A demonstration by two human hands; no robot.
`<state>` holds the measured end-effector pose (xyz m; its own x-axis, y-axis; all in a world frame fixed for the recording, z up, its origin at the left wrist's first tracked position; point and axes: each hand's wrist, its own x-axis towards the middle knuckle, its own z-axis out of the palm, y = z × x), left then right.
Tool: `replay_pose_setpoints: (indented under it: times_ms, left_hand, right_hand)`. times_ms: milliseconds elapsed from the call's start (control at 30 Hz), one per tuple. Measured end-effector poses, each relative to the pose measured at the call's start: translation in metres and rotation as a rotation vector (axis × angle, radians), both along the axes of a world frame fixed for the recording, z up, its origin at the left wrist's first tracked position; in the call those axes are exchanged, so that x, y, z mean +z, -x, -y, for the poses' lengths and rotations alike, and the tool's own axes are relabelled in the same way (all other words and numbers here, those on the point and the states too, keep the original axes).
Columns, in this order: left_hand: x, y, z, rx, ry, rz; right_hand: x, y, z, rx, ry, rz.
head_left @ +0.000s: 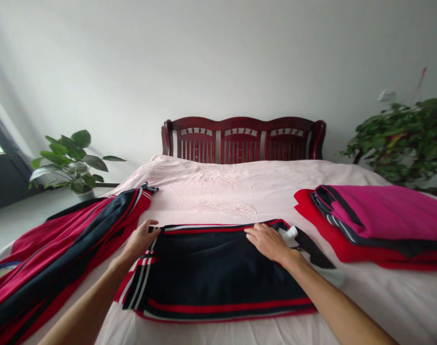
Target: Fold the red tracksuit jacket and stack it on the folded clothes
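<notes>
A folded navy tracksuit garment (218,273) with red and white stripes along its long edges lies flat on the bed in front of me. At its far left corner, my left hand (144,237) has thumb and finger closed on the striped end. My right hand (268,242) rests palm down near the far right edge, fingers stretched over the navy cloth and holding nothing. Beside that hand, a small white tag (290,233) sticks up. A black-and-white patterned part (317,254) shows at the right end, partly covered by my forearm.
To the left lies a long red and navy tracksuit jacket (85,239). A stack with a magenta folded garment (394,211) on red cloth (351,247) sits on the right. Beyond the pink bedspread (218,187) stands a wooden headboard (240,141), with potted plants (72,160) on both sides.
</notes>
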<state>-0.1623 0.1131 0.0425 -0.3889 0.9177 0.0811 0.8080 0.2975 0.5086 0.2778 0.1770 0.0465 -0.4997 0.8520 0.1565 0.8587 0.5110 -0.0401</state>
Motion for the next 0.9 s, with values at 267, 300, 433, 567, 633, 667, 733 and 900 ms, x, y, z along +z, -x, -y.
replay_pose_setpoints:
  times_ms: [267, 300, 433, 567, 633, 667, 733, 900]
  left_hand:
    - [0.011, -0.032, 0.019, -0.013, -0.068, -0.312]
    - [0.011, -0.039, 0.020, -0.079, -0.092, -0.355]
    - [-0.003, -0.063, 0.022, -0.349, -0.077, -0.529]
    - [-0.019, -0.070, 0.023, -0.359, -0.004, -0.604]
    - [-0.020, -0.070, 0.023, -0.360, 0.006, -0.614]
    - [-0.019, -0.070, 0.024, -0.360, 0.012, -0.615]
    - [-0.014, -0.072, 0.024, -0.352, 0.025, -0.616]
    - [-0.008, -0.081, 0.031, -0.300, 0.044, -0.574]
  right_hand:
    - [-0.018, -0.020, -0.020, -0.235, -0.054, 0.050]
    - [-0.021, -0.022, -0.021, -0.259, -0.070, 0.058]
    - [-0.034, -0.030, -0.027, -0.329, 0.016, 0.112]
    - [-0.032, -0.042, -0.038, -0.428, 0.106, 0.130]
    - [-0.022, -0.042, -0.040, -0.475, 0.150, 0.129]
    - [-0.015, -0.039, -0.039, -0.497, 0.163, 0.125]
    - [-0.002, -0.026, -0.030, -0.513, 0.152, 0.116]
    - [0.008, 0.026, 0.034, -0.170, 0.026, -0.029]
